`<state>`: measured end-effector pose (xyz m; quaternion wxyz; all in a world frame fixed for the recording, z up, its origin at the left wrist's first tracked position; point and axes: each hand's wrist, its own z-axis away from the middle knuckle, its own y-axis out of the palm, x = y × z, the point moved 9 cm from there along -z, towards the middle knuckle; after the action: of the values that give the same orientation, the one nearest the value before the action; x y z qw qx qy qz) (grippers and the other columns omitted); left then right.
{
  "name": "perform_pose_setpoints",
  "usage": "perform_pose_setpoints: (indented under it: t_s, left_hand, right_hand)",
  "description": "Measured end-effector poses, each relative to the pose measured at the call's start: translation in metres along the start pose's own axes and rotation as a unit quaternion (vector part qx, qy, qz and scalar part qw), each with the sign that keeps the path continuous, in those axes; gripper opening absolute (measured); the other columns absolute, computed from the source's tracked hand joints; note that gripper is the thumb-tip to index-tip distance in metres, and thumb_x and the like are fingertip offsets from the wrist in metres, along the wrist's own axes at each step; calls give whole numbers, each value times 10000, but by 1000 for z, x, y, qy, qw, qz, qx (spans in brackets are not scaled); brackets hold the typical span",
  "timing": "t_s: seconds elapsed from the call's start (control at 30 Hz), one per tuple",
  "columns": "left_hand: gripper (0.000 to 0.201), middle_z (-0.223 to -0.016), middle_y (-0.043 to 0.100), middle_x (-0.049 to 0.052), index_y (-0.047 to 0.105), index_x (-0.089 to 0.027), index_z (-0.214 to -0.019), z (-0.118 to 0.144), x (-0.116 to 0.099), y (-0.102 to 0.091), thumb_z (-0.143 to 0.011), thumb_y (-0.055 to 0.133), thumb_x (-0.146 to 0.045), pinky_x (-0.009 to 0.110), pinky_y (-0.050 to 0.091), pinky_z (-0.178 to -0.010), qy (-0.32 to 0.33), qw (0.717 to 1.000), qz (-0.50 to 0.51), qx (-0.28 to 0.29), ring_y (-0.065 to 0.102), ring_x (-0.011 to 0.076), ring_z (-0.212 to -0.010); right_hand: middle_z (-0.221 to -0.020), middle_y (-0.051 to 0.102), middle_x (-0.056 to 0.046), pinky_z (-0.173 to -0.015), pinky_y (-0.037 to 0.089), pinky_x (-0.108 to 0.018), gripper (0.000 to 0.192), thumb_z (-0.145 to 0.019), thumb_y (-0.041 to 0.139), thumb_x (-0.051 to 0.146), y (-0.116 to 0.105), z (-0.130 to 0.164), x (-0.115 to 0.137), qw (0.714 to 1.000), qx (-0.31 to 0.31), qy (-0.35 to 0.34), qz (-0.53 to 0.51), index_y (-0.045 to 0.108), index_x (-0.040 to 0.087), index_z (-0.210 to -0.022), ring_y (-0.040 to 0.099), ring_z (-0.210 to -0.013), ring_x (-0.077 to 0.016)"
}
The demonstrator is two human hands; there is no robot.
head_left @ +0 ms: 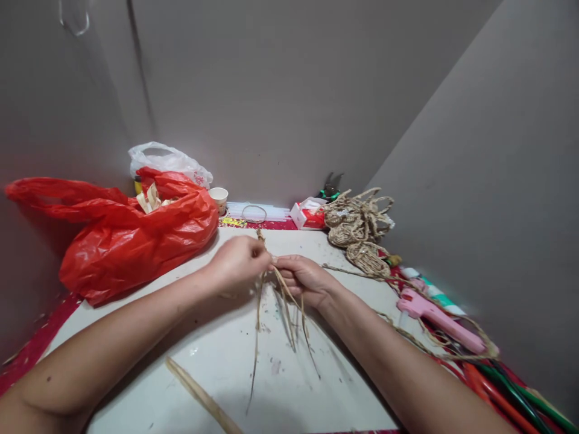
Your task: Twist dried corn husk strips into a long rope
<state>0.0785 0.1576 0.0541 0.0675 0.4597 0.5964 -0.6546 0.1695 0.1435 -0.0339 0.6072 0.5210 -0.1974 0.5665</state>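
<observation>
**Mia:** What is the room like?

**Ben:** Plain grey walls [280, 90] stand all around. In the middle is a white table [212, 355] with little dirty marks on it. It has a red edge.

**Mia:** What is on the left?

**Ben:** One big red plastic bag [131, 235], all puffy, with pale strips poking out of the top. Behind it is one white plastic bag [167, 160]. Just beside the red bag stands one small paper cup [219, 198].

**Mia:** And in the middle?

**Ben:** Two hands, close together above the table. The left hand [237, 260] has its fingers pinched tight on a bunch of dry straw strands [284, 301]. The right hand [303, 278] is touching it and is curled tight on the same bunch.

**Mia:** What does the straw look like?

**Ben:** It is thin, long and light brown. A short twisted bit sticks up past the fingers. The loose ends hang down and spread out to the table. I cannot count the strands, they are too thin.

**Mia:** Anything more near the hands?

**Ben:** One flat straw strip [203, 398] lies alone on the table, near the left arm.

**Mia:** And at the back?

**Ben:** One small red and white box [307, 216].

**Mia:** And to the right?

**Ben:** A pile of woven straw shoes [359, 226]. I see about three, but they are tangled. Nearer, at the right edge, lies one pink glue gun [436, 319] with straw rope over it.
</observation>
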Motion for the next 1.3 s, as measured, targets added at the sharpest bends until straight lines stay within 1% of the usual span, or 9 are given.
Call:
perform_pose_setpoints:
  t_s: [0.07, 0.17, 0.27, 0.4, 0.6, 0.8, 0.93, 1.03, 1.3]
  left_hand:
    - [148, -624, 573, 14, 567, -135, -690, -12, 26, 3, -745, 485, -245, 190, 362, -511, -68, 983, 171, -3, 491, 90, -545]
    - [116, -670, 574, 32, 547, -116, -722, -12, 43, 46, -741, 467, -198, 194, 395, -516, -166, 891, 407, 113, 503, 74, -524]
    - [99, -564, 463, -26, 527, -124, -676, -4, 42, 67, -727, 480, -195, 170, 311, -419, -192, 848, 470, 153, 385, 39, -412]
    - [117, -432, 293, -81, 546, -145, -661, -3, 46, 61, -718, 470, -213, 196, 88, -356, -186, 895, 384, 130, 178, 34, -334]
    - [213, -543, 523, -7, 625, -115, -644, -14, 45, 47, -707, 445, -211, 186, 253, -441, -103, 955, 260, 103, 397, 62, -476]
    - [230, -453, 399, -53, 532, -137, -604, -10, 44, 48, -749, 501, -313, 195, 178, -407, -116, 954, 247, 124, 269, 42, -394]
    - [223, -383, 272, -86, 496, -157, -625, -2, 50, 56, -768, 506, -328, 219, 96, -384, -173, 927, 294, 154, 187, 43, -330]
    - [194, -379, 283, -82, 504, -152, -608, -3, 54, 56, -759, 504, -274, 218, 102, -385, -165, 933, 290, 137, 194, 43, -331]
    - [193, -456, 476, -34, 556, -123, -580, -4, 54, 56, -741, 507, -219, 191, 256, -426, -141, 925, 342, 91, 344, 49, -393]
  right_hand:
    - [-402, 200, 135, -312, 81, -132, 159, -677, 650, 231, 2, 1, 2, 1000, 13, 0, 0, 548, 110, -666, 75, -367, -7]
    - [-403, 197, 135, -314, 75, -134, 197, -680, 667, 253, 5, 1, 3, 1000, 23, -3, 11, 529, 119, -640, 75, -368, -6]
    - [-411, 203, 132, -320, 65, -142, 210, -686, 670, 277, 7, 2, 2, 999, 28, 0, 41, 533, 122, -648, 79, -371, -9]
    - [-413, 211, 129, -337, 64, -158, 216, -707, 644, 330, 7, 3, 3, 996, 30, 3, 88, 550, 135, -695, 88, -367, -19]
    - [-433, 361, 75, -375, 150, -196, 197, -748, 567, 327, -4, 4, 15, 949, -37, -75, 304, 589, 138, -695, 224, -384, -48]
    - [-625, 589, -10, -510, 304, -217, 190, -793, 486, 256, -4, 10, 34, 820, -113, -199, 525, 610, 161, -685, 456, -562, -118]
    - [-667, 634, -31, -556, 336, -238, 216, -806, 471, 275, 6, 16, 36, 778, -116, -212, 579, 635, 178, -704, 508, -605, -151]
    - [-605, 596, -27, -539, 330, -245, 221, -782, 492, 305, 3, 19, 41, 779, -142, -190, 580, 613, 169, -657, 489, -571, -151]
    - [-496, 448, 29, -450, 271, -227, 266, -775, 455, 380, 15, 20, 26, 867, -110, -111, 473, 559, 164, -660, 348, -460, -105]
